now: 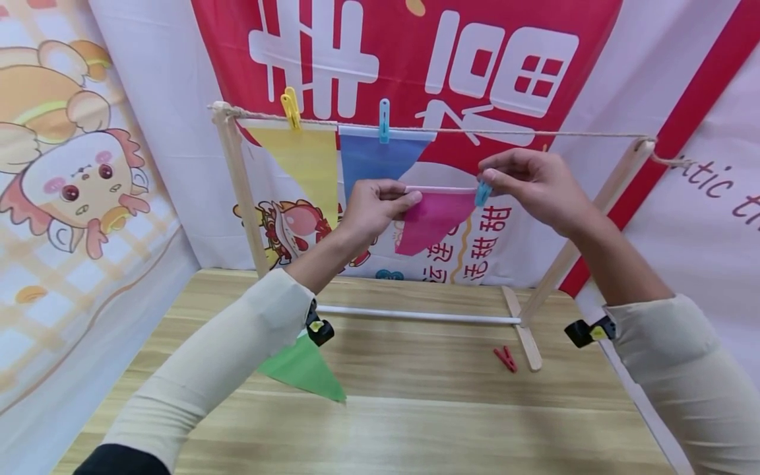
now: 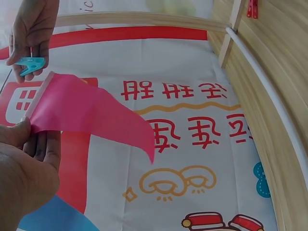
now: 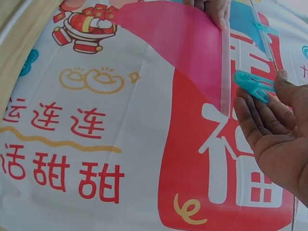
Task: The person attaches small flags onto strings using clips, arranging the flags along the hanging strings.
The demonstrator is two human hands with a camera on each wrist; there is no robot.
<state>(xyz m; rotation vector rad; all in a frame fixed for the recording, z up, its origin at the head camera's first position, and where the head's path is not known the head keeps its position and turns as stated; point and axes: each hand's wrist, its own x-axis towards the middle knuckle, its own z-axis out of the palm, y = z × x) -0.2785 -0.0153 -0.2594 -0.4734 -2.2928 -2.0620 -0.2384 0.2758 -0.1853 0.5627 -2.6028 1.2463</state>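
My left hand (image 1: 375, 210) pinches the white top edge of a pink pennant (image 1: 436, 214) near its left corner, below the rope (image 1: 505, 132). The pennant's tip hangs free and curls in the left wrist view. Between thumb and fingers, my right hand (image 1: 537, 188) holds a light-blue clothespin (image 3: 252, 85), which is apart from the pennant in the right wrist view. On the rope, a yellow clothespin (image 1: 291, 109) holds a yellow pennant (image 1: 309, 161), and another blue clothespin (image 1: 384, 121) holds a blue pennant (image 1: 380, 155).
Wooden posts (image 1: 237, 185) carry the rope, with a white rod (image 1: 415, 315) low between them. On the wooden table (image 1: 445, 429) lie a green pennant (image 1: 309, 369), partly under my left forearm, and a red clothespin (image 1: 506, 358). A printed cloth (image 1: 505, 72) hangs behind.
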